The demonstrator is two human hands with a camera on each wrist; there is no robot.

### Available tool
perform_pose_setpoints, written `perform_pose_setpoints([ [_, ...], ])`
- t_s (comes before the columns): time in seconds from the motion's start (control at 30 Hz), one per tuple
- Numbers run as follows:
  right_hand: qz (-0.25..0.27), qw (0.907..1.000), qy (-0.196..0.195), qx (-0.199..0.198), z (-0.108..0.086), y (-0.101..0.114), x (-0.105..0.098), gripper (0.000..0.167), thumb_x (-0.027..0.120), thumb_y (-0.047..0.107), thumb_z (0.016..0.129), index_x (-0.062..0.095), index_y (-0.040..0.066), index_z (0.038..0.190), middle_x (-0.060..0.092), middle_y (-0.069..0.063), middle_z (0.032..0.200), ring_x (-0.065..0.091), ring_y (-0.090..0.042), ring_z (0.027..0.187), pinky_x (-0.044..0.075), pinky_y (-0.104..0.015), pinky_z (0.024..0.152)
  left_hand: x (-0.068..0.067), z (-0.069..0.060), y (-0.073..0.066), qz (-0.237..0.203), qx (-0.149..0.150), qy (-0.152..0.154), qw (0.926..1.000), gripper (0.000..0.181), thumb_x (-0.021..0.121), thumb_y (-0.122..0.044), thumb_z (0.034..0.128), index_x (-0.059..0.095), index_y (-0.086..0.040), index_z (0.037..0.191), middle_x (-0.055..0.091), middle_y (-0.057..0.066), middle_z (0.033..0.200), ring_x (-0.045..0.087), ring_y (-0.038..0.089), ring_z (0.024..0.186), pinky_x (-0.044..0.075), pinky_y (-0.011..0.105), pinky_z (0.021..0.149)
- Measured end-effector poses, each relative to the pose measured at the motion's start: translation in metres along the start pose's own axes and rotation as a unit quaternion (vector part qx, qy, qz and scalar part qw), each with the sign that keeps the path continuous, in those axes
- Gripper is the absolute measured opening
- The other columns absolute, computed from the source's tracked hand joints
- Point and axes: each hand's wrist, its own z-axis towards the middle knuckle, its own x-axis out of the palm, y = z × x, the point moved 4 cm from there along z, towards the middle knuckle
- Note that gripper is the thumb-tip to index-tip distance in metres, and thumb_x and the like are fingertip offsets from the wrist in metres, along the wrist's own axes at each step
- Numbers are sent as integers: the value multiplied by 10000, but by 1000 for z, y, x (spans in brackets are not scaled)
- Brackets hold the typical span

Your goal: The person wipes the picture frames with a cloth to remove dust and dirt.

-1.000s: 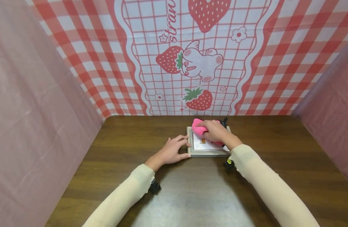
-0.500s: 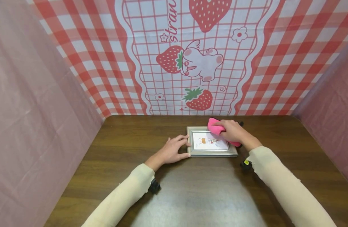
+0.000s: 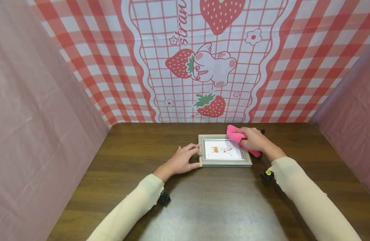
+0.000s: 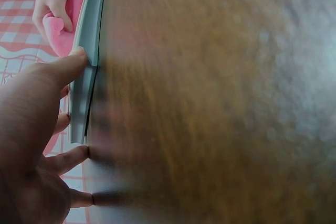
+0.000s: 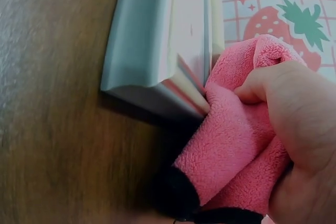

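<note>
A picture frame (image 3: 225,164) with a silvery-beige border and a small illustrated print lies flat on the table. My left hand (image 3: 181,160) rests against its left end with spread fingers. In the left wrist view, the thumb (image 4: 73,62) touches the frame's front side near the corner, and two fingers reach down to the table. My right hand (image 3: 254,139) grips a bunched pink cleaning cloth (image 3: 235,134) with black edging, over the frame's far right corner. In the right wrist view, the fluffy cloth (image 5: 223,140) hangs past the frame's right end; the thumb presses into it.
The brown wooden table (image 3: 160,214) spreads around the frame. A red-and-white strawberry-print cloth (image 3: 209,67) hangs behind its far edge. Pale pink fabric walls (image 3: 46,110) stand at both sides. Each wrist bears a black camera (image 3: 164,198).
My right hand has moved right with the pink cleaning cloth, from over the print to the frame's right border, uncovering the print. The left hand and the frame have not visibly moved.
</note>
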Motion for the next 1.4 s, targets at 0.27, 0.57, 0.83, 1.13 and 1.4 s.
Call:
perform_pose_setpoints([
  [0.27, 211, 9992, 193, 290, -3, 31, -28, 458, 705, 39, 991, 718, -7, 1447, 764, -289, 1303, 668, -393, 1018, 587, -603, 925, 3, 1, 5, 237, 0, 30, 9997, 417, 790, -521, 1038, 729, -280, 1373, 479, 8, 1795, 536, 364, 1608, 316, 884, 1257],
  [0.57, 47, 9996, -31, 274, 7, 32, -44, 440, 671, 12, 999, 724, 2, 1436, 773, -283, 1300, 669, -378, 1000, 568, -574, 908, 3, 2, 5, 218, 54, 27, 9997, 431, 801, -515, 1032, 735, -269, 1380, 486, 16, 1791, 544, 370, 1601, 320, 891, 1248],
  [0.83, 1, 9994, 12, 360, 17, 27, -39, 459, 653, 6, 990, 718, -6, 1444, 775, -282, 1287, 675, -387, 1002, 576, -587, 933, 3, 3, 5, 275, 7, 25, 9996, 424, 786, -528, 1038, 734, -285, 1381, 485, -3, 1791, 538, 345, 1612, 332, 882, 1249],
  [1.13, -110, 9985, 397, 357, 20, 27, -25, 463, 657, 22, 994, 712, -10, 1453, 775, -243, 1191, 667, -349, 947, 573, -533, 888, 2, 1, 1, 120, -20, 25, 9999, 419, 801, -508, 1032, 743, -266, 1368, 494, 13, 1786, 528, 356, 1617, 313, 886, 1257],
  [1.4, 8, 9987, 484, 126, 25, 25, -19, 459, 677, 93, 976, 755, 44, 1425, 796, -253, 1241, 660, -344, 954, 577, -547, 891, 1, 1, 3, -37, 7, -16, 10000, 417, 815, -492, 1025, 746, -262, 1367, 492, 23, 1785, 509, 384, 1626, 287, 897, 1261],
])
